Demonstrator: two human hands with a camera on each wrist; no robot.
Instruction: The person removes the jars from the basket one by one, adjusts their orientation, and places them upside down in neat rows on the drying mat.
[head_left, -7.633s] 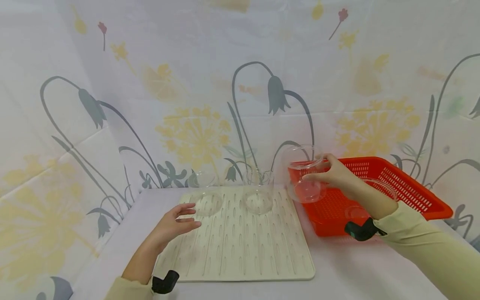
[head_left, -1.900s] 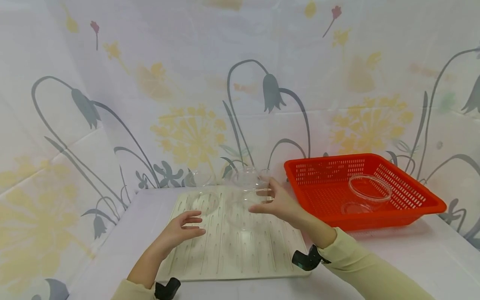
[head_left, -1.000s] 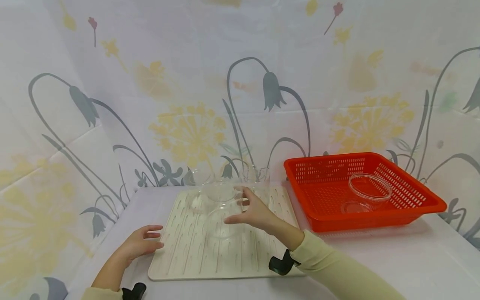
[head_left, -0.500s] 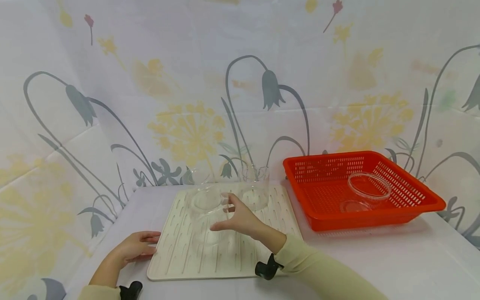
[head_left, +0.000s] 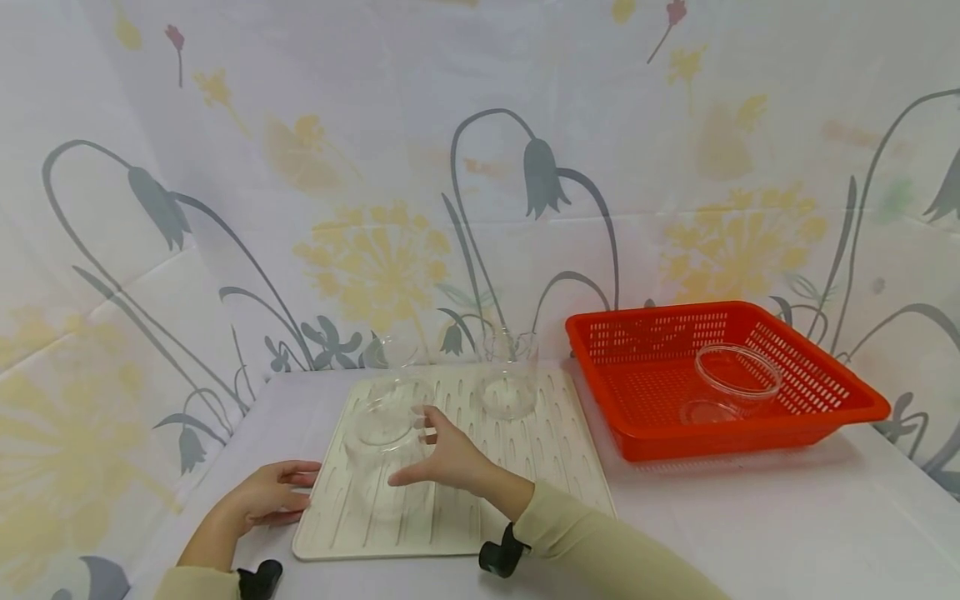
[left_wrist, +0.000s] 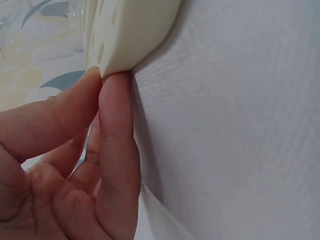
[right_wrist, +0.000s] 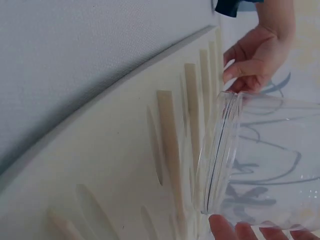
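My right hand [head_left: 453, 458] grips a clear round container [head_left: 378, 462] by its side, low over the left front of a cream ridged drying mat [head_left: 540, 475]. In the right wrist view, the container's thick rim [right_wrist: 222, 155] faces the mat, and several fingertips lie along its wall; I cannot tell whether the rim touches. My left hand [head_left: 266, 496] is at the mat's left edge, where thumb and index finger [left_wrist: 117, 125] pinch the edge in the left wrist view. Behind the held container, two more clear containers stand on the mat, one at left [head_left: 396, 352], one at right [head_left: 510, 387].
A red perforated basket [head_left: 637, 446] stands right of the mat with another clear container [head_left: 738, 375] inside. Flower-printed cloth [head_left: 315, 167] hangs behind the white-covered table [head_left: 720, 517].
My right hand has carried the container from the basket side leftward over the mat and toward the front left. My left hand has moved down-left to the mat's edge.
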